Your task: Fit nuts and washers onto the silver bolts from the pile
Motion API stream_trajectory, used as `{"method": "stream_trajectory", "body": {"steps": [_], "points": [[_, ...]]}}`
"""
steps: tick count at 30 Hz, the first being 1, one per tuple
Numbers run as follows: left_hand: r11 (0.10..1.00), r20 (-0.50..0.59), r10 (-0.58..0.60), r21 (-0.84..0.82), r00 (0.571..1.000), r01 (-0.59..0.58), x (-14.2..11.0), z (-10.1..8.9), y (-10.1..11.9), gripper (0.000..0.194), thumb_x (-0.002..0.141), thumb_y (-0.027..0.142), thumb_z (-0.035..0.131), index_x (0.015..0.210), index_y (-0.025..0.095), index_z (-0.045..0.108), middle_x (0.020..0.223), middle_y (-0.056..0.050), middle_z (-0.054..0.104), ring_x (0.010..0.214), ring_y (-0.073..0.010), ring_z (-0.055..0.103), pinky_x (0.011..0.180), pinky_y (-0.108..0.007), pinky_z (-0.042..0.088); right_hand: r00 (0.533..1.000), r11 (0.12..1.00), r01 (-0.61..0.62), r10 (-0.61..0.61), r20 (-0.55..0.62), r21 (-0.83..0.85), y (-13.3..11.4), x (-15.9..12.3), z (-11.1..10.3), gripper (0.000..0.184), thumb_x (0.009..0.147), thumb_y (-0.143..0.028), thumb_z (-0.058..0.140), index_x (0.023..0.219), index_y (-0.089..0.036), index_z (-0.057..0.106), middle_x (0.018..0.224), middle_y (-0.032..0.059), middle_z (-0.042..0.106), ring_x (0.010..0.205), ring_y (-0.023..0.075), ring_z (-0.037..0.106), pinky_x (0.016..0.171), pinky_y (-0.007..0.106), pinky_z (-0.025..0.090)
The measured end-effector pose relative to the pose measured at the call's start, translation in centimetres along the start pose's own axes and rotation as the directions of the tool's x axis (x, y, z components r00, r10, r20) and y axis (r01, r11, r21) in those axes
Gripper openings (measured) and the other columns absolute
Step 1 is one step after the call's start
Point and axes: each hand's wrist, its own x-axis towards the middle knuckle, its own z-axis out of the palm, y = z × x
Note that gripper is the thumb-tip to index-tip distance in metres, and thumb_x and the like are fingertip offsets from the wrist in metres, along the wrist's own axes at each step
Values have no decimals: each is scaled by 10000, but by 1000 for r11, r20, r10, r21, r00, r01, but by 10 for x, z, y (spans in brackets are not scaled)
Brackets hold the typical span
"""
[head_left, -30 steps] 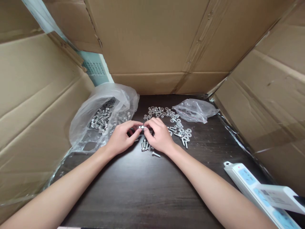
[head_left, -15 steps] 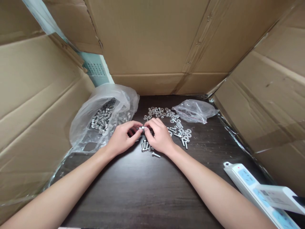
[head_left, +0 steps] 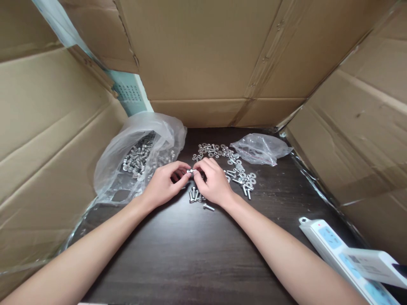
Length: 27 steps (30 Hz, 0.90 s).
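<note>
Between my two hands a small metal bolt (head_left: 191,171) is pinched, lying roughly crosswise, with what looks like a nut or washer on it. My left hand (head_left: 165,182) grips one end with thumb and fingers, and my right hand (head_left: 212,180) grips the other end. My fingertips cover much of it. Just below my right hand several loose bolts (head_left: 194,195) lie on the dark table (head_left: 178,254), and a single bolt (head_left: 209,207) lies nearer to me. Behind and to the right of that hand are scattered washers (head_left: 251,180), nuts and bolts.
An open clear plastic bag (head_left: 108,156) with many bolts in it lies to the left. A smaller, crumpled plastic bag (head_left: 263,149) is at the back right. A white power strip (head_left: 313,226) with a plug runs along the front right. Cardboard walls (head_left: 206,55) surround the table.
Both hands stay in almost the same place, still pinching the bolt. The bolt and fingers shift only slightly, and the whole view moves a little.
</note>
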Motion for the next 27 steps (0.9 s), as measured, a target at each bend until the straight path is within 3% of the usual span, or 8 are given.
{"method": "stream_trajectory", "body": {"steps": [12,27], "points": [[1000,-8,-16,-14,1000,16,0,-2,1,220,967,336,639,1114,197,726,941,-27,784,790,-162,731,703,-259,584,998,997,62,-61,-33,49,-1,0,-1,154,916,-144,541,1004,-201,653,984,77,665,953,236,603,850,371,506],[1000,3,-9,-20,1000,9,1,-3,4,247,967,346,627,1122,191,743,961,-47,795,796,-176,742,702,-270,599,999,1000,15,-16,44,11,-1,1,-1,121,922,-173,577,998,-217,661,1005,77,685,967,247,600,858,383,510]]}}
